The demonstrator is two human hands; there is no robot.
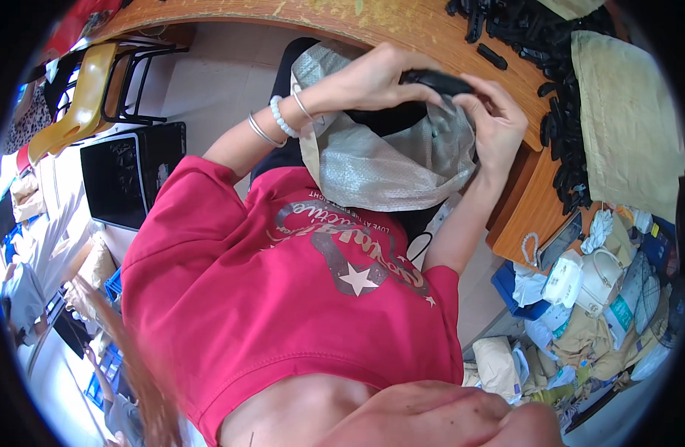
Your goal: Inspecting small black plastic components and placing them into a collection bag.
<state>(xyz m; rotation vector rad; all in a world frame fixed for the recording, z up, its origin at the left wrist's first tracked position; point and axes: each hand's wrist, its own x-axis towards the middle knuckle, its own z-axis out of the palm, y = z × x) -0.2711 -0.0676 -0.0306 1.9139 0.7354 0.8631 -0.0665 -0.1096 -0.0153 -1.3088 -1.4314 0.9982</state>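
Observation:
Above my lap, a small black, rounded plastic-looking part is pinched between both hands; its exact kind cannot be made out. My left hand, with bracelets at the wrist, grips the part's left end between thumb and fingers. At its right end, my right hand holds it with fingertips and thumb. Directly below lies a silvery-grey woven sack, its mouth gaping and dark inside. Both hands are over the sack, by the edge of the wooden table.
Many black parts are heaped along the table's right side, beside a beige cloth or sack. A phone and bagged items lie at lower right. Leftward are a black bin, a yellow chair and other people.

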